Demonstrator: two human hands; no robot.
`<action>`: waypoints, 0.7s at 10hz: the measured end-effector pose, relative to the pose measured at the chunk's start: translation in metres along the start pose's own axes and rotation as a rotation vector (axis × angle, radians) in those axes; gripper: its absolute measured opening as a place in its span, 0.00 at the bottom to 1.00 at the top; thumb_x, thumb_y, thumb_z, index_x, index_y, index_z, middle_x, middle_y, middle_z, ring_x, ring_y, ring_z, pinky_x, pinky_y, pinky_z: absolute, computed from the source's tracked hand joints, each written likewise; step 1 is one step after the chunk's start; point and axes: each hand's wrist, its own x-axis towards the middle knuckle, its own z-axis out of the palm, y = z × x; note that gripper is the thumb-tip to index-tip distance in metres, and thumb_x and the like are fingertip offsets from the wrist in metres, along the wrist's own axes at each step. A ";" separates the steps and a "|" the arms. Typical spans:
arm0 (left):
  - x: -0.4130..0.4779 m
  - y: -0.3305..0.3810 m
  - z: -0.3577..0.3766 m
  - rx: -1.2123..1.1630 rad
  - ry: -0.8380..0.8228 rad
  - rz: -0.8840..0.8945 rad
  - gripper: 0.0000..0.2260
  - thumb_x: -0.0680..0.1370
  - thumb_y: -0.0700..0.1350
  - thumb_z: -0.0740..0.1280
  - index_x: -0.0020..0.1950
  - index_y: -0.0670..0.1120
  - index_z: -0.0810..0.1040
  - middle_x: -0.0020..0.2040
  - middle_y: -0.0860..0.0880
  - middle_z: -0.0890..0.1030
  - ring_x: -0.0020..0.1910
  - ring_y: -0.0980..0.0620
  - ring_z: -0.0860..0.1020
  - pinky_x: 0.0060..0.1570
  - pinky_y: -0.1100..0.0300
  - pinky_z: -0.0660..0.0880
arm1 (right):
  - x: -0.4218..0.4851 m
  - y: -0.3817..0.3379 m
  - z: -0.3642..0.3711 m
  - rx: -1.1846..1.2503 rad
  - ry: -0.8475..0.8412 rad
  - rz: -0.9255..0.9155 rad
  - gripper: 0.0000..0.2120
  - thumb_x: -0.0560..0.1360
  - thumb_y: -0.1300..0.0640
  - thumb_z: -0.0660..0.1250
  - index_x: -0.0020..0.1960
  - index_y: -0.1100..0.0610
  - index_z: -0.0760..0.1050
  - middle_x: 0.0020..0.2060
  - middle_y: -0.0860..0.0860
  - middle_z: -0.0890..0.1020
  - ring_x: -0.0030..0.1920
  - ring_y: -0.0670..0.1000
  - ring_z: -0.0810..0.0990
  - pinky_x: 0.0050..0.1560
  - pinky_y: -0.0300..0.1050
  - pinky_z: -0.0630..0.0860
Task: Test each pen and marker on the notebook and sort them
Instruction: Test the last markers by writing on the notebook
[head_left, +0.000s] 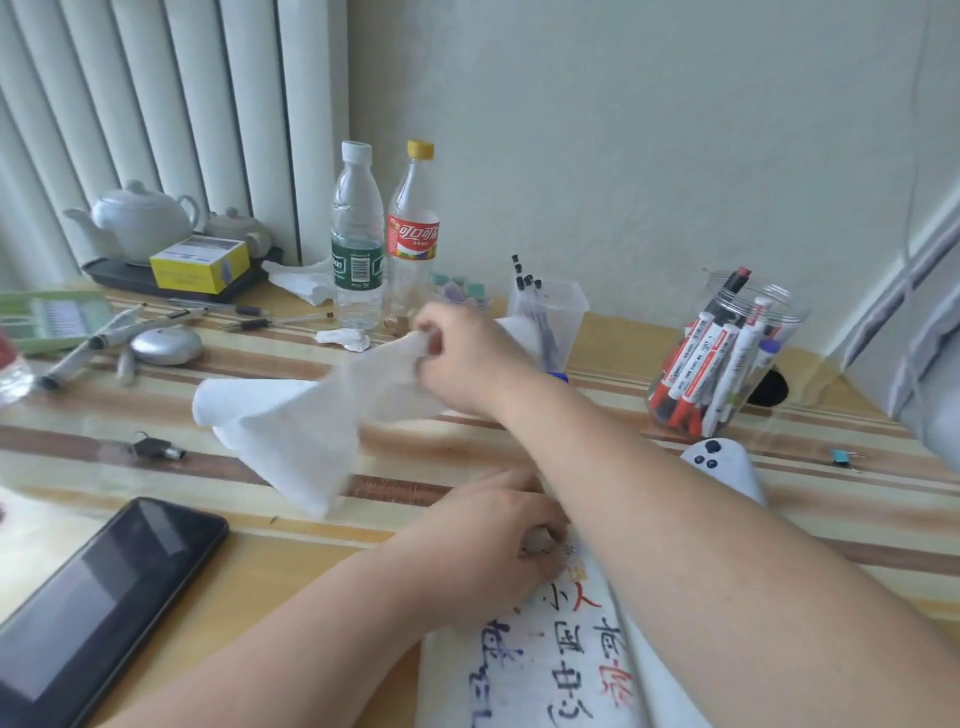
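My right hand (457, 358) pinches a white tissue (291, 431) by one corner and holds it up over the middle of the table. My left hand (483, 540) rests on the top corner of the notebook (545, 670), whose page carries red and blue handwriting. Its fingers are bent, and my right forearm hides the fingertips. A round clear jar (722, 358) at the right holds several red-capped and blue-capped markers. A square clear cup (550, 312) behind my right hand holds several black pens. Loose grey markers (98, 343) and thin pens (249, 319) lie at the far left.
A dark phone (104, 597) lies at the front left. Two plastic bottles (358, 234) stand at the back, with a white teapot (140, 218) and a yellow box (200, 262) to their left. A white device (727, 467) lies right of my forearm, and keys (156, 447) at the left.
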 end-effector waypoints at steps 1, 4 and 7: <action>0.000 -0.001 0.003 -0.018 0.025 0.021 0.11 0.78 0.55 0.69 0.59 0.55 0.81 0.55 0.57 0.74 0.57 0.58 0.71 0.60 0.64 0.67 | -0.001 0.041 0.007 -0.086 -0.078 0.165 0.11 0.71 0.58 0.65 0.52 0.47 0.71 0.51 0.48 0.81 0.51 0.54 0.80 0.55 0.50 0.79; 0.000 0.003 -0.003 0.146 0.075 -0.001 0.16 0.75 0.60 0.71 0.60 0.57 0.79 0.57 0.59 0.74 0.60 0.56 0.69 0.62 0.56 0.69 | -0.003 0.068 0.017 -0.097 -0.171 0.123 0.17 0.71 0.59 0.66 0.58 0.47 0.76 0.47 0.46 0.79 0.49 0.54 0.80 0.48 0.47 0.79; 0.000 0.000 -0.013 0.353 0.057 -0.319 0.42 0.63 0.78 0.64 0.74 0.64 0.62 0.71 0.53 0.60 0.78 0.45 0.52 0.74 0.34 0.32 | -0.005 0.078 0.007 -0.162 -0.284 0.028 0.03 0.69 0.63 0.66 0.41 0.56 0.75 0.43 0.47 0.77 0.46 0.55 0.76 0.46 0.50 0.76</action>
